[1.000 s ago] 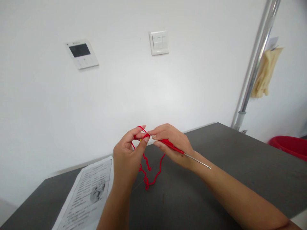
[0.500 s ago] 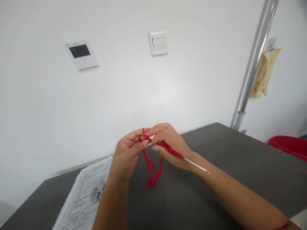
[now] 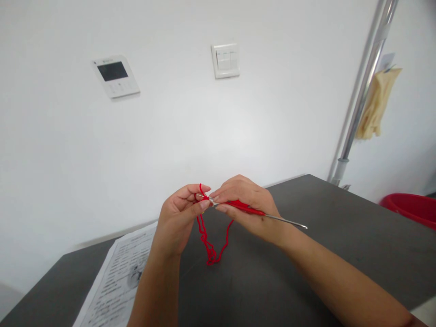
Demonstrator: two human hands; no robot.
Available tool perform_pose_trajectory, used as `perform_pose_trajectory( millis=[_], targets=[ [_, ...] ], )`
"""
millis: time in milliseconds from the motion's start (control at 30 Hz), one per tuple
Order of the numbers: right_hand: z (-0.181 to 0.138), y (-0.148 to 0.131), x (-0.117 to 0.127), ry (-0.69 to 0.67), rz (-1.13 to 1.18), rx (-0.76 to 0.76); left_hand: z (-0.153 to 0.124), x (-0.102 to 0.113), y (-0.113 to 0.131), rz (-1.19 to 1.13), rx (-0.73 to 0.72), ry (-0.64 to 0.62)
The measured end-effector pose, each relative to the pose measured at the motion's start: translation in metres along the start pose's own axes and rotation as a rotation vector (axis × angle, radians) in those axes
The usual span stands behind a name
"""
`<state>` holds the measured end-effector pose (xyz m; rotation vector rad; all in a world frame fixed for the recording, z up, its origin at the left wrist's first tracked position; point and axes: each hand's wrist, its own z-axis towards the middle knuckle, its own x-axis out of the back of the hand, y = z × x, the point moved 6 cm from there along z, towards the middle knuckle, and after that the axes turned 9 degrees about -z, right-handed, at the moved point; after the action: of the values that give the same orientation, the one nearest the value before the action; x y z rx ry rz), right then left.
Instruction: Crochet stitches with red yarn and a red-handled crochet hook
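Note:
Between thumb and fingers, my left hand (image 3: 179,215) pinches a small piece of red yarn (image 3: 210,254) work, with one strand looped over the index finger. My right hand (image 3: 250,204) grips a crochet hook (image 3: 254,210) by its red handle. The hook's thin metal tip lies in the yarn at my left fingertips, and its other metal end sticks out past my right wrist. Loose yarn hangs below both hands in a tangled loop over the dark table. A small yellow bit shows by my left thumb; what it is, I cannot make out.
Printed sheets (image 3: 116,277) lie on the dark table (image 3: 238,295), partly under my left forearm. A white wall with a switch plate (image 3: 225,61) and a screen panel (image 3: 116,77) rises behind. To the right are a metal pole (image 3: 363,100), yellow gloves (image 3: 378,104) and a red basin (image 3: 408,209).
My right hand has shifted slightly right, and the hook now lies flatter. The hook tip has dropped a little at my left fingertips. The hanging yarn has swung and changed shape.

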<state>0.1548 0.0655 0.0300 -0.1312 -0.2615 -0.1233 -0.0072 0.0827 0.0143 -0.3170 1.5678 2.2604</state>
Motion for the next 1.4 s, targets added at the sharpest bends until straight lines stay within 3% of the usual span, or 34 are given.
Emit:
perform_pose_trajectory(
  millis=[167,367,433,567,633,900,1033,1133,1200,1400],
  targets=[
    [-0.003,-0.002,0.001,0.101,0.139,-0.175,-0.003,0.005,0.008,-0.038,-0.002,0.048],
    [-0.015,0.02,-0.005,0.151,0.517,-0.659,-0.004,0.001,0.008,-0.077,0.061,0.0],
    [-0.012,0.02,-0.001,0.126,0.495,-0.613,-0.004,0.0,0.006,-0.103,0.098,-0.015],
    [0.002,-0.004,0.008,-0.017,0.202,-0.119,-0.004,0.0,0.004,-0.174,0.151,-0.036],
    [0.004,-0.01,0.01,-0.052,0.15,-0.011,-0.003,0.001,0.004,-0.17,0.17,-0.046],
    [-0.002,0.013,0.015,-0.029,0.399,-0.481,-0.003,0.008,0.004,-0.014,0.183,-0.015],
    [-0.005,0.023,0.008,-0.062,0.582,-0.622,-0.004,0.006,0.006,0.031,0.16,0.008],
    [-0.01,0.03,-0.002,0.008,0.712,-0.681,-0.005,0.004,0.009,0.08,0.061,0.042],
    [-0.011,0.03,-0.004,0.076,0.655,-0.618,-0.006,0.002,0.009,0.112,0.021,0.047],
    [-0.004,0.001,0.002,0.004,0.06,0.027,-0.008,-0.003,0.01,0.163,-0.045,0.063]
  ],
)
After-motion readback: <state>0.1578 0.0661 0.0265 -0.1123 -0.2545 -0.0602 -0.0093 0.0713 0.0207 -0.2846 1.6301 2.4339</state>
